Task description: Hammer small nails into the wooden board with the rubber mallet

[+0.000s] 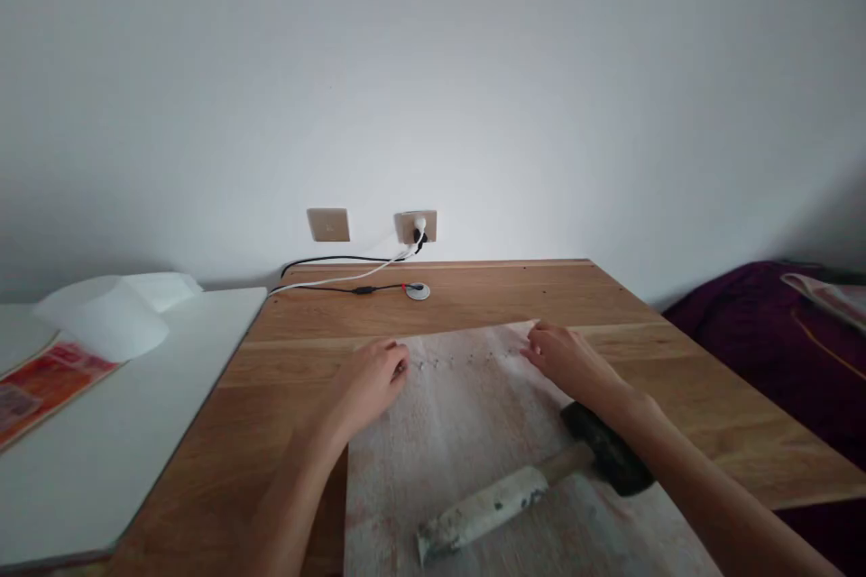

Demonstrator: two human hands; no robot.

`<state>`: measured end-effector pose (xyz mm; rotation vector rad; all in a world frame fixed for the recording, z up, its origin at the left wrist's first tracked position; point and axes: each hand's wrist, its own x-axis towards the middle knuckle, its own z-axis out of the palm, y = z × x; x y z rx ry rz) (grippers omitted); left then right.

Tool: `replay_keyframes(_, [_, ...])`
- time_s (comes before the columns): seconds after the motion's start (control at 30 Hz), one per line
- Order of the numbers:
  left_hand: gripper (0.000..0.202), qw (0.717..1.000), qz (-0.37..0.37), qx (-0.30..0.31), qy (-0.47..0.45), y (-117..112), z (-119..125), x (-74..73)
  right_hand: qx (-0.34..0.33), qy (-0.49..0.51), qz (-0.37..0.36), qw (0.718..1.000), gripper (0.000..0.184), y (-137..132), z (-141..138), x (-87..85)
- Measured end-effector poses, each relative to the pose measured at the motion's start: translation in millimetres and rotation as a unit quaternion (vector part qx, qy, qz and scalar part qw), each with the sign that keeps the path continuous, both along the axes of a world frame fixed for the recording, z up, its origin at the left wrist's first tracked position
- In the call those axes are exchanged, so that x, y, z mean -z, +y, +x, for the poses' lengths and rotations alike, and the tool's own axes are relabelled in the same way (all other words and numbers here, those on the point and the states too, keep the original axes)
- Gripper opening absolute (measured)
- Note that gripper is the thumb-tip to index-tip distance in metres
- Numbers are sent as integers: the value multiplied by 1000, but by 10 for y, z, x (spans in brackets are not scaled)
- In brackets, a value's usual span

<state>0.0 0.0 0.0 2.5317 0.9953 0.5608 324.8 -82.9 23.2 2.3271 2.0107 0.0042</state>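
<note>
A pale, whitewashed wooden board lies on the wooden table. Several small nails stand in a row near the board's far edge. My left hand rests at the board's far left corner, its fingers curled beside the nails; whether it pinches one I cannot tell. My right hand lies flat on the far right part of the board, fingers spread and holding nothing. A hammer with a black head and a paint-stained handle lies on the board under my right forearm.
Black and white cables run from a wall socket across the table's far edge to a round grommet. A white surface with a red printed sheet and white foam stands at the left. Dark purple bedding lies at the right.
</note>
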Motion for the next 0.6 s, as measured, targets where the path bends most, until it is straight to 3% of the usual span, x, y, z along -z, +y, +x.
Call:
replay_keyframes(0.23, [17, 999, 31, 3, 10, -51, -43, 31, -17, 7, 22, 1000, 29, 36, 34, 137])
replay_keyframes(0.43, [25, 995, 96, 12, 31, -96, -86, 114, -48, 11, 35, 998, 13, 80, 123, 285])
replay_keyframes(0.6, [15, 985, 157, 6, 67, -82, -44, 82, -73, 35, 21, 996, 8, 71, 134, 172])
